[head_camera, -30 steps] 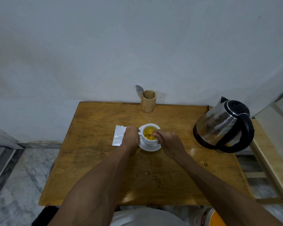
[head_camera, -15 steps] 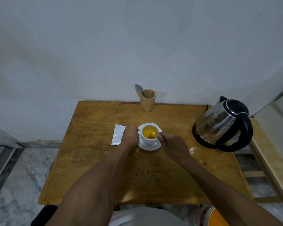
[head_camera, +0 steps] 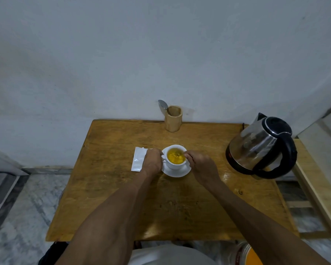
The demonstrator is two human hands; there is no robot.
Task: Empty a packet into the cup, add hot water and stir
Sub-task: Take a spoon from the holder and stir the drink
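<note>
White cup (head_camera: 176, 163) with yellow drink seen on saucer (head_camera: 177, 172), middle of wooden table (head_camera: 111, 188). Cup handle pinched by left hand (head_camera: 152, 162). Spoon (head_camera: 177, 154) held in drink by closed right hand (head_camera: 203, 167). Packet (head_camera: 139, 162) laid flat just left of left hand. Kettle (head_camera: 260, 148) stood at right.

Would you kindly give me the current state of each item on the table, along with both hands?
Cup: upright on saucer, holding yellow liquid.
Saucer: flat under the cup.
Packet: lying flat, left of the cup.
Kettle: lid shut, standing at right.
Wooden holder: upright, one spoon inside.
Left hand: at the cup's handle.
Right hand: pinching a spoon in the cup.
</note>
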